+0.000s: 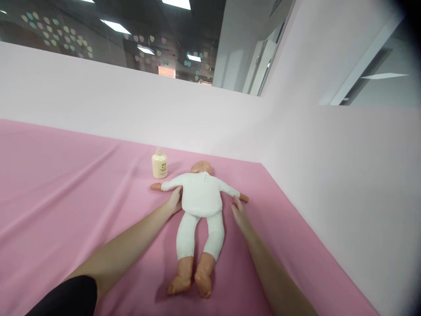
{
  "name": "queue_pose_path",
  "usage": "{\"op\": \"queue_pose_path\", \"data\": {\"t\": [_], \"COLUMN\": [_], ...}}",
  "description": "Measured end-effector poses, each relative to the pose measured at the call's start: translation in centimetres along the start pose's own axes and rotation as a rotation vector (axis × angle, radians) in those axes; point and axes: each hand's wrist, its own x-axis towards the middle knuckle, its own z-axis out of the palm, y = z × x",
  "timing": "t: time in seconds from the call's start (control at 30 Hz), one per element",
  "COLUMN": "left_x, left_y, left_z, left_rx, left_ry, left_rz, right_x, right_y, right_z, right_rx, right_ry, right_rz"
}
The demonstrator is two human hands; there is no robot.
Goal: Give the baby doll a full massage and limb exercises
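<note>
Head view shows a soft-bodied baby doll in a white cloth suit (pixel 200 197), laid face-down along the middle of a pink cloth-covered surface (pixel 66 184), its bald head toward the far wall, its arms spread to either side and its bare plastic feet nearest the viewer. The left hand (pixel 175 200) is laid against the doll's side just under the outstretched arm, touching the white suit; its fingers are seen lying close together and flat, with nothing gripped. The right hand (pixel 239 213) is placed on the cloth just beside the doll's other flank, below the other arm, fingers extended and lightly parted; whether the suit is actually touched cannot be told.

The step in hand is judged to be the framing of the doll's trunk from both sides, before any hold has been closed. For the next move, both palms would need to be brought in evenly against the torso or slid beneath it, so that the limp body is supported along its length and the head is not left to loll.

A small cream-coloured plastic bottle with a printed label (pixel 159 164) stands upright near the doll's left-side arm, apart from both hands. Pale plain walls (pixel 329 175) enclose the surface behind and to the right.
</note>
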Motion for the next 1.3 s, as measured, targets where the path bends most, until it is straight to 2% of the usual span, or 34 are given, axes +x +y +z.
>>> {"op": "queue_pose_path", "data": {"t": [0.13,0.23,0.3,0.4,0.53,0.6,0.7,0.77,0.83,0.97,1.07,1.13,1.2,1.27,1.3], "left_x": [-1.2,-2.6,-3.3,-4.5,-6.7,-7.6,-7.7,-6.6,-4.8,0.5,4.3,6.1,7.1,7.5,7.5], "left_y": [-0.4,-1.2,-1.5,-1.3,-0.7,-1.0,-1.8,-2.0,-1.3,2.1,4.5,5.5,5.9,6.2,6.4], "left_z": [-0.2,-0.3,-0.6,-1.3,-2.5,-3.1,-4.4,-5.9,-7.9,-12.3,-15.1,-16.5,-17.3,-17.2,-16.7], "left_rx": [-0.040,-0.098,-0.124,-0.083,0.108,0.190,0.263,0.328,0.434,0.705,0.935,1.027,1.065,1.080,1.088], "left_ry": [-0.007,-0.018,0.000,0.023,-0.009,-0.016,0.042,0.099,0.232,0.443,0.530,0.491,0.389,0.342,0.355], "left_rz": [0.009,-0.016,-0.020,-0.007,0.044,0.066,0.093,0.154,0.190,0.265,0.241,0.204,0.109,0.095,0.111], "right_x": [0.1,0.0,-0.1,-0.3,-0.5,-0.5,-0.5,-0.5,-0.5,-0.6,-0.7,-0.7,-0.6,-0.5,-0.5], "right_y": [0.4,0.6,0.7,0.8,1.3,1.8,2.3,2.4,2.3,1.9,1.8,1.8,2.1,2.4,2.5], "right_z": [-1.4,-1.8,-1.9,-2.1,-3.0,-3.6,-4.0,-4.0,-3.9,-3.9,-3.9,-4.0,-4.1,-4.2,-4.2], "right_rx": [-0.353,-0.617,-0.713,-0.771,-0.812,-0.821,-0.821,-0.828,-0.838,-0.850,-0.845,-0.839,-0.835,-0.824,-0.810], "right_ry": [0.037,-0.013,-0.047,-0.074,-0.083,-0.065,-0.038,-0.030,-0.026,-0.036,-0.041,-0.040,-0.040,-0.040,-0.033], "right_rz": [-0.057,-0.031,0.007,0.029,0.054,0.055,0.058,0.069,0.076,0.077,0.082,0.075,0.067,0.054,0.054]}}
